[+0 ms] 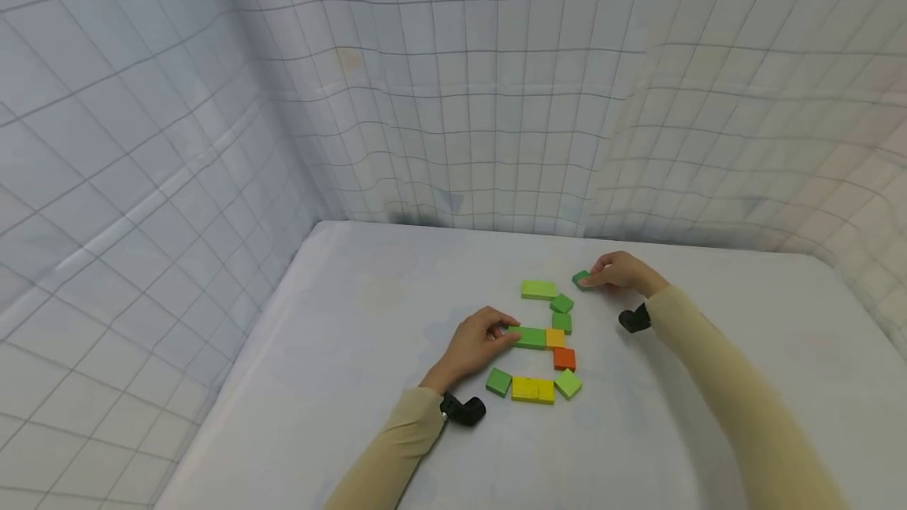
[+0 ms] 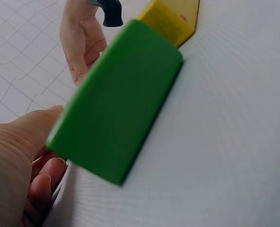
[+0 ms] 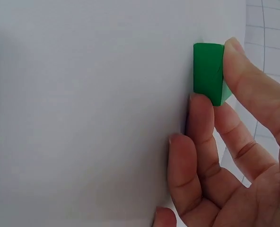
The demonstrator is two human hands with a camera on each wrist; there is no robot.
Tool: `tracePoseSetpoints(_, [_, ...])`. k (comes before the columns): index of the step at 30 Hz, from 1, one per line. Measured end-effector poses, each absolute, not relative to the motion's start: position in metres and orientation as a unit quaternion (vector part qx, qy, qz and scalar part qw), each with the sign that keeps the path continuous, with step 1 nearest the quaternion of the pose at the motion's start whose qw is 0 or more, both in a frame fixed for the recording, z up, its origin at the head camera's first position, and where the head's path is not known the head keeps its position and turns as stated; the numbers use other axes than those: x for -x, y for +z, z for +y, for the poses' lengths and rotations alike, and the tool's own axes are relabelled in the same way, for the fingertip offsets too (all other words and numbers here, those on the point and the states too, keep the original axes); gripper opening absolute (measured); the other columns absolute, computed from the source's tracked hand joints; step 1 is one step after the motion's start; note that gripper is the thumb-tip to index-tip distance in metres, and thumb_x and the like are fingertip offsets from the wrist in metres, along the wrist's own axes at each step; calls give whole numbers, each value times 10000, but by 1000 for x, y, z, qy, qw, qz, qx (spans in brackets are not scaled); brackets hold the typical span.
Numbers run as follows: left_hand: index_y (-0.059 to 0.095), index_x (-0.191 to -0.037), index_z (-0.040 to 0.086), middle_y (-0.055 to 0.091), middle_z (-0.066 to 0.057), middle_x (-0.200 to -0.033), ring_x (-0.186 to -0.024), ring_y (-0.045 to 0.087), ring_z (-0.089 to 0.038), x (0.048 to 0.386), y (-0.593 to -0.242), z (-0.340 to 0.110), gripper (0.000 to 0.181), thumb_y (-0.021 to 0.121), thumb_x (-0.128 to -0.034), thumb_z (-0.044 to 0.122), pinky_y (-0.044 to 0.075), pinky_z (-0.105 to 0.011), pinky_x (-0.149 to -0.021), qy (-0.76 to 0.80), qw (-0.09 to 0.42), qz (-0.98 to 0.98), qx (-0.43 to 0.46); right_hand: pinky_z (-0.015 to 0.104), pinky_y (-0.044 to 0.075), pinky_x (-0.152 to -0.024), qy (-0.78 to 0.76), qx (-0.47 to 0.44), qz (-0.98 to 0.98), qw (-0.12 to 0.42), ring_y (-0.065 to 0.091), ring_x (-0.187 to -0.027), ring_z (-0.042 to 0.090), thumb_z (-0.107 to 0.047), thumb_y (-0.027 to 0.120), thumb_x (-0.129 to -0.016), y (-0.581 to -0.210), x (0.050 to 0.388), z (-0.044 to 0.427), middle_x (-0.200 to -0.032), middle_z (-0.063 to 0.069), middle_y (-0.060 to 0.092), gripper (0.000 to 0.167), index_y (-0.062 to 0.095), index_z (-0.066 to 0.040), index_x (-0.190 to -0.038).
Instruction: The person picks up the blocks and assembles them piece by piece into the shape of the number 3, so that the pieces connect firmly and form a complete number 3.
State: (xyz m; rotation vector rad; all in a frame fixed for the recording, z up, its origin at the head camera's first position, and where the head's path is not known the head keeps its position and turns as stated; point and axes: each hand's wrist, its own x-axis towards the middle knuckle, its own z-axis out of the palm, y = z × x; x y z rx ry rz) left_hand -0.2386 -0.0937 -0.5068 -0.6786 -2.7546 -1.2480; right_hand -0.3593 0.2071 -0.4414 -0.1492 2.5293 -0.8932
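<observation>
My left hand (image 1: pixel 476 343) pinches the left end of a green rectangular block (image 1: pixel 530 338) lying on the table, its right end against an orange block (image 1: pixel 555 339). In the left wrist view, a near green block (image 2: pixel 116 101) hides what the left fingertips touch; a yellow block (image 2: pixel 166 21) stands beyond it. Farther back and to the right, my right hand (image 1: pixel 618 270) holds a small dark green block (image 3: pixel 208 73) between thumb and fingers, close to the tabletop. Beside it lie a light green rectangular block (image 1: pixel 538 290) and a small tilted green block (image 1: pixel 562 304).
Below the orange block sits a red-orange block (image 1: pixel 564 359). The front row has a green block (image 1: pixel 499 382), a yellow rectangular block (image 1: pixel 533 390) and a turned light green block (image 1: pixel 568 384). White grid-patterned cloth (image 1: pixel 453 101) hangs behind the white table (image 1: pixel 340 321).
</observation>
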Motion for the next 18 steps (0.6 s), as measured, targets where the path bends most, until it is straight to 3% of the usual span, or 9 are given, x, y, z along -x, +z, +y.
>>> tracePoseSetpoints(9, [696, -1097, 183, 546, 88, -884, -718, 504, -53, 240, -508, -94, 244, 658, -908, 332, 431, -227, -652, -406, 28, -886, 221, 307, 356, -700, -344, 38, 909, 231, 454, -751, 178, -305, 742, -833, -436, 371, 178, -765, 1, 578, 336, 577, -33, -941])
tracePoseSetpoints(18, [696, -1094, 187, 540, 96, -874, -713, 500, -48, 240, -510, -93, 242, 661, -905, 335, 428, -222, -645, -404, 28, -887, 221, 287, 369, -687, -321, 10, 904, 284, 456, -744, 168, -268, 742, -841, -432, 390, 153, -767, -5, 564, 260, 600, -68, -926])
